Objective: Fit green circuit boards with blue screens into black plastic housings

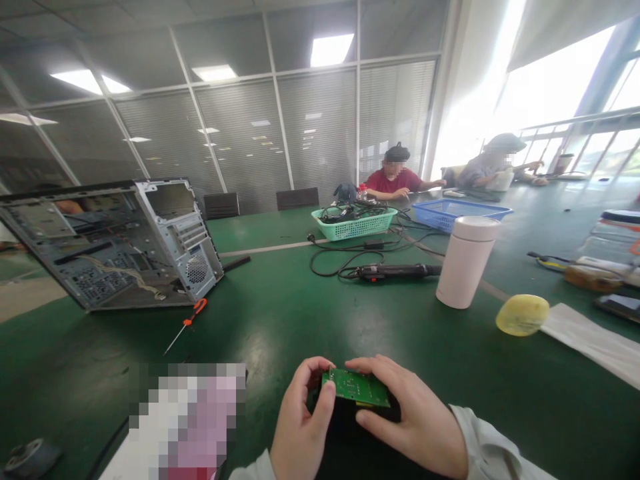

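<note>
A small green circuit board [356,387] is held between both hands at the bottom centre, above the near part of the green table. My left hand [304,419] grips its left end, with the thumb on the near side and the fingers curled behind. My right hand [411,412] is closed round the right end, fingers along the far edge and thumb below the near edge. Something dark lies under the board, and a bit of yellow shows at its lower edge; what they are cannot be made out.
An open computer case [197,267] stands at left, an orange-handled screwdriver [188,322] before it. Beyond the hands are a black power tool [395,272], green basket [357,228], blue basket [457,217], pink cup [465,267] and yellow object [522,315]. Two people sit at the far side.
</note>
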Motion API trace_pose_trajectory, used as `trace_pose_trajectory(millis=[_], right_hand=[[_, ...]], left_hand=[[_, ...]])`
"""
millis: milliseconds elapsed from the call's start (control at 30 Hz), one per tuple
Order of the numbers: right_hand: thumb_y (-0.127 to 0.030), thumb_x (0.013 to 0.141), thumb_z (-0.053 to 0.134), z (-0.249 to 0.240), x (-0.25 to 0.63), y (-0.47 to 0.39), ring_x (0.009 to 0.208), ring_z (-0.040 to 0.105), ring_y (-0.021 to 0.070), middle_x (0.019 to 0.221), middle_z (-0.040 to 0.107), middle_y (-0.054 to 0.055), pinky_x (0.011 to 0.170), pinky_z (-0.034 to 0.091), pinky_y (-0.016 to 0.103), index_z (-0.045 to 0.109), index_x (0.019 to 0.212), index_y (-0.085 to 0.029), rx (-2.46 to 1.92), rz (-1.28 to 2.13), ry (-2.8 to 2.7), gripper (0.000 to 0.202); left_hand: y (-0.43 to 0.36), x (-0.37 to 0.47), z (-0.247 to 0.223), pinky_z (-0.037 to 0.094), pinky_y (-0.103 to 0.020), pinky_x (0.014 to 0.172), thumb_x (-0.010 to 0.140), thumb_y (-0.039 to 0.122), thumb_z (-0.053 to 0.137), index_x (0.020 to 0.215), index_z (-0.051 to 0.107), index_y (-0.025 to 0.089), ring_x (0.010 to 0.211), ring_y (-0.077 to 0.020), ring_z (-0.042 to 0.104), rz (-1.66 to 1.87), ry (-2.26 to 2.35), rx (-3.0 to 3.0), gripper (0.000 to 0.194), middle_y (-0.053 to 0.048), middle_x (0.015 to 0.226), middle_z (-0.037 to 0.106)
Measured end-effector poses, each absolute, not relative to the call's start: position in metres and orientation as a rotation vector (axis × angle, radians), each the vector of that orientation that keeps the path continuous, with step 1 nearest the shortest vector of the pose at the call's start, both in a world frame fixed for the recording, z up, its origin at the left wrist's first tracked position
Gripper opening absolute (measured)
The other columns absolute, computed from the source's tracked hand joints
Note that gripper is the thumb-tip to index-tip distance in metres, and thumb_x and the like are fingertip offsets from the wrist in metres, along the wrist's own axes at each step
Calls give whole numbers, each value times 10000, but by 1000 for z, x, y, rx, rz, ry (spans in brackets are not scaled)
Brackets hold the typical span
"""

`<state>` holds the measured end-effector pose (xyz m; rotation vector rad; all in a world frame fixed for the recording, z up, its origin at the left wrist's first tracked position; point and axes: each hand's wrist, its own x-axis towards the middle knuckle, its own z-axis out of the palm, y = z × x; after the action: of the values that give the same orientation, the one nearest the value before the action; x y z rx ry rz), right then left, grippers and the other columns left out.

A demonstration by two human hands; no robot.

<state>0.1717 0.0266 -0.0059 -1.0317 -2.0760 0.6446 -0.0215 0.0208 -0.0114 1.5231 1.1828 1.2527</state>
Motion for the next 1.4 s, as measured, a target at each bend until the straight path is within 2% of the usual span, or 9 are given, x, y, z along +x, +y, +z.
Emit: trace_pose_trajectory(millis=[100,233,400,500,600,900,1167,1300,1400], right_hand=[[-332,876,542,-6,168,25,1018,576,201,1115,607,54,904,478,344,591,1177,-197,-1071,726,-2038,333],[-360,922,470,-6,163,24,952,585,197,1045,609,62,871,482,346,604,1115,-187,-1120,776,-1998,292],[-388,941,434,-9,166,25,993,575,216,1072,593,77,894,475,361,573,1137,-183,-1157,738,-1944,315],[-379,961,422,-10,169,28,1002,580,209,1080,595,74,888,486,341,553,1143,-185,-1172,716,-1924,297],[-338,961,432,-10,170,30,981,592,198,1066,601,68,868,503,326,544,1139,-182,-1150,697,-1941,262],[-255,964,481,-1,174,32,1100,502,215,1138,554,81,964,468,365,524,1177,-176,-883,523,-2116,231],[-208,989,403,0,177,25,1086,519,195,1159,538,72,939,474,344,451,1248,-212,-886,370,-2027,264],[-431,987,415,1,180,25,1085,531,204,1175,551,61,963,449,359,487,1233,-219,-1066,586,-1770,333],[-741,855,468,5,180,27,1079,519,254,1184,552,91,990,413,386,545,1180,-185,-1190,865,-1475,648]], left_hand=[[20,-18,-8,502,-349,822,872,335,523,978,580,207,871,-220,641,1273,1210,1476,175,-44,911,671],[20,-16,-6,511,-335,755,867,376,517,985,549,219,784,-208,631,1258,1220,1434,199,-20,841,654],[16,-14,-6,465,-396,973,816,392,598,1178,510,211,1101,-259,620,1187,1191,1446,414,-90,1163,667],[16,-13,-6,450,-424,993,713,265,710,1200,520,218,1100,-281,634,1117,1200,1481,525,-87,1170,690],[17,-13,-5,458,-449,957,682,184,717,1115,568,213,1033,-294,655,1070,1248,1515,460,-81,1084,722],[19,-16,-6,469,-431,916,655,174,741,1037,586,231,992,-299,650,1044,1389,1612,416,-52,1004,717],[20,-15,-8,458,-405,933,646,165,747,1051,617,246,1042,-281,629,980,1470,1718,433,-42,1074,708],[23,-17,-6,404,-476,962,668,178,716,1078,609,215,1076,-323,591,969,1595,1748,425,-85,1096,687],[26,-20,-7,362,-513,979,710,176,651,1118,577,183,1097,-341,568,984,1685,1762,415,-124,1132,662]])
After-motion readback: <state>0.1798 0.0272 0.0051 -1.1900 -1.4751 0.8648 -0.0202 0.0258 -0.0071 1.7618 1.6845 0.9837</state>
